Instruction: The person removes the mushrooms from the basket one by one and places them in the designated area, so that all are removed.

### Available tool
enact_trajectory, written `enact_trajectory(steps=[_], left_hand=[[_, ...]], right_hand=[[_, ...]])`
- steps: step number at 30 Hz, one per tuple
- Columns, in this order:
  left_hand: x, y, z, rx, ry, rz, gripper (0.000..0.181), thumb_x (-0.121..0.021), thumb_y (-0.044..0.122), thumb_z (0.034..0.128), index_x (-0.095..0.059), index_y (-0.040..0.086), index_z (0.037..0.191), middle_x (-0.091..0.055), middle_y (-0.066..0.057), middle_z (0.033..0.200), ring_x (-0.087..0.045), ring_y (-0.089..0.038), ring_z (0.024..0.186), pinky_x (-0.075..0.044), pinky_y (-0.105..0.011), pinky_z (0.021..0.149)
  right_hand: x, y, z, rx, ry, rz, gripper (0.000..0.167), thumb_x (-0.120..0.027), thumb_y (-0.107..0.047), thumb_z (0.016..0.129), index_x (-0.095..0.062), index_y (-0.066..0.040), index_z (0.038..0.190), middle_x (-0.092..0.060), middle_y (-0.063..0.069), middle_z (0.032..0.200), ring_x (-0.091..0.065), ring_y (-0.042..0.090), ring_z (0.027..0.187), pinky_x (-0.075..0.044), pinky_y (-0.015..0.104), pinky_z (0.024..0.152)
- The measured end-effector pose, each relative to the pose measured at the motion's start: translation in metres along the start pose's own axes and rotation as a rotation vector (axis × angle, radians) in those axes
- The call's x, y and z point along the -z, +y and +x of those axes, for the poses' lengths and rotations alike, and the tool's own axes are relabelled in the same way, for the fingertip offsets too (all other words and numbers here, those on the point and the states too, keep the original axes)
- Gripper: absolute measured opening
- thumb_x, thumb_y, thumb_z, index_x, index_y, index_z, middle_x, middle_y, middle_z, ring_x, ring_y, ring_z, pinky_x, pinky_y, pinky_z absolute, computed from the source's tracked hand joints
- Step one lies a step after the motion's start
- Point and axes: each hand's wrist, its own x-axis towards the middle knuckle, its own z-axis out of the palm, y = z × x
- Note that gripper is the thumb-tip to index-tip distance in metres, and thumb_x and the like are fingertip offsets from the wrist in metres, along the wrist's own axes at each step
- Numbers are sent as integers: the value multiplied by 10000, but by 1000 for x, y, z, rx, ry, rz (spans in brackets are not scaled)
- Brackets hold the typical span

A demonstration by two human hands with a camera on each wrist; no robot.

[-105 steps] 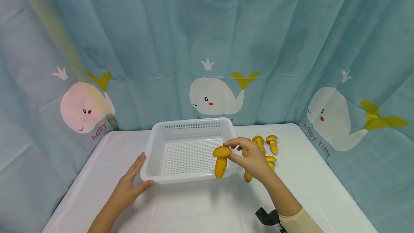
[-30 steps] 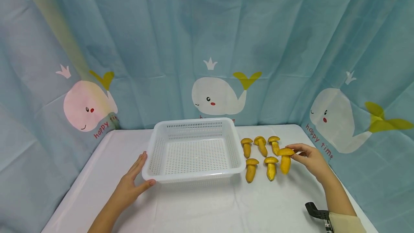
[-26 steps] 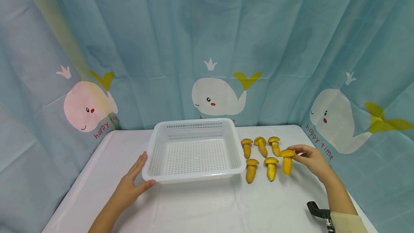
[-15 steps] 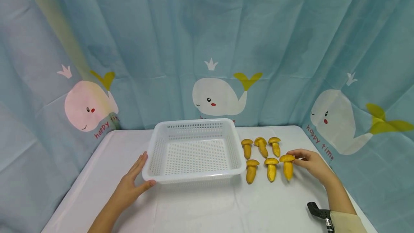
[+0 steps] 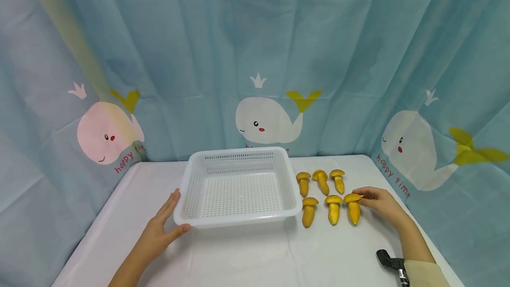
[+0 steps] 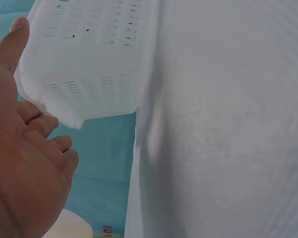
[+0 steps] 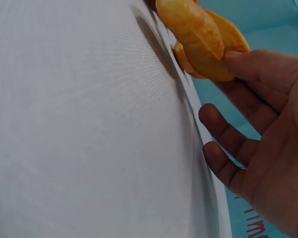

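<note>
A white perforated plastic basket [image 5: 239, 196] stands in the middle of the table. At its front left corner is my left hand [image 5: 157, 231], thumb by the front rim and fairly straight fingers along the left side; the left wrist view shows this hand [image 6: 32, 144] beside the basket [image 6: 89, 59]. My right hand [image 5: 380, 203] pinches the cap of a yellow mushroom [image 5: 353, 209] between thumb and forefinger, at the right end of the front row. In the right wrist view, the thumb presses the mushroom [image 7: 198, 39], while the other fingers of the hand [image 7: 268, 134] hang loose.
Several more yellow mushrooms lie in two rows right of the basket, among them a back-row mushroom [image 5: 320, 182] and a front-row mushroom [image 5: 333, 210]. A white cloth covers the table [image 5: 239, 256]. Blue whale-print curtains [image 5: 191, 56] enclose the back and sides.
My right hand has carried the mushroom from over the basket's front right side to the right, then lowered it beside the front row. My left hand has stayed at the basket corner.
</note>
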Motion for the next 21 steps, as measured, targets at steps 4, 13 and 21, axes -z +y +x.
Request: enact_trajectory(steps=[4,13,21], left_hand=[[0,0,0,-6,2,-5,1018,-822,379,865,-173,329,1647,-122,25,1718,-108,-255,1591,-283,-784,1093],[0,1,1,5,1,-6,1023,-823,395,860,-172,325,1646,-127,-1,1720,-148,-405,1567,-273,-792,1089],[0,0,1,9,-6,8,1017,-809,409,872,-160,318,1650,-121,-5,1720,-159,-429,1559,-272,-806,1075]], right_hand=[[-1,1,3,-2,-6,8,323,-696,-180,973,-703,-76,1279,-711,129,1262,-626,222,1152,-512,491,977],[-7,0,2,-21,9,9,324,-686,-172,976,-700,-78,1286,-709,129,1263,-615,306,1189,-527,467,947],[-7,1,2,-17,6,13,322,-684,-169,981,-697,-78,1290,-715,119,1254,-615,227,1159,-521,407,952]])
